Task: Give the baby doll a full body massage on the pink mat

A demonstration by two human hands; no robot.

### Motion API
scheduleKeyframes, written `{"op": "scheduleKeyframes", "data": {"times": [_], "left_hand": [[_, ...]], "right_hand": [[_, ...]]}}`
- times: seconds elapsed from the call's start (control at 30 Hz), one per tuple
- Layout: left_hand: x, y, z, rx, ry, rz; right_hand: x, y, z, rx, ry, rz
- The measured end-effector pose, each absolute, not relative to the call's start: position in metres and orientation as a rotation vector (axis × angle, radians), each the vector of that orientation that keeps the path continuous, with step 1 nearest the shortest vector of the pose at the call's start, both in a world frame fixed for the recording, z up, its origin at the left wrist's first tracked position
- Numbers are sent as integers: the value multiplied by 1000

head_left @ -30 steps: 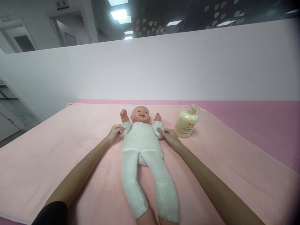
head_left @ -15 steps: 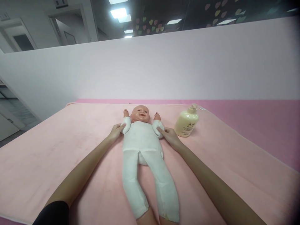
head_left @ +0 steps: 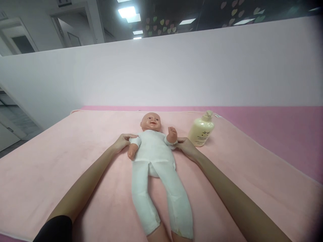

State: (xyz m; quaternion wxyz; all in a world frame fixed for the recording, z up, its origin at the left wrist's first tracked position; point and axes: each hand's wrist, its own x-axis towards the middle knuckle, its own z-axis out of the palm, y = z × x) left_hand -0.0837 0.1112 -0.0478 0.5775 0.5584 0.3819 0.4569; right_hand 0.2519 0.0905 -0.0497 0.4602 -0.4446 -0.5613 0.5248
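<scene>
A baby doll (head_left: 153, 148) with a white cloth body lies on its back, its head at the far end. My left hand (head_left: 123, 142) is closed around the upper part of the doll's arm on the left, whose bare hand points down toward me. On the other side, my right hand (head_left: 186, 147) grips the doll's other arm near the elbow; that small hand is raised. Some of my right fingertips are hidden behind the sleeve.
A pale yellow pump bottle (head_left: 201, 131) stands just beyond my right hand. Under the doll is a pink blanket (head_left: 101, 127) over a darker pink surface (head_left: 277, 141). A white partition (head_left: 161, 74) rises behind it.
Both of the doll's arms, raised beside its head before, have come down. The left-side one now points toward me, while the right-side one is bent with its hand up.
</scene>
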Motion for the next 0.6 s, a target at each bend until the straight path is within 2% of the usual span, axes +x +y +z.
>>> {"op": "scheduleKeyframes", "data": {"times": [0.33, 0.6], "left_hand": [[-91, 115, -45, 1366, 848, 1010], [-85, 107, -39, 1280, 919, 1008]], "right_hand": [[258, 97, -55, -981, -1412, 1378], [252, 89, -50, -1065, -1397, 1269]]}}
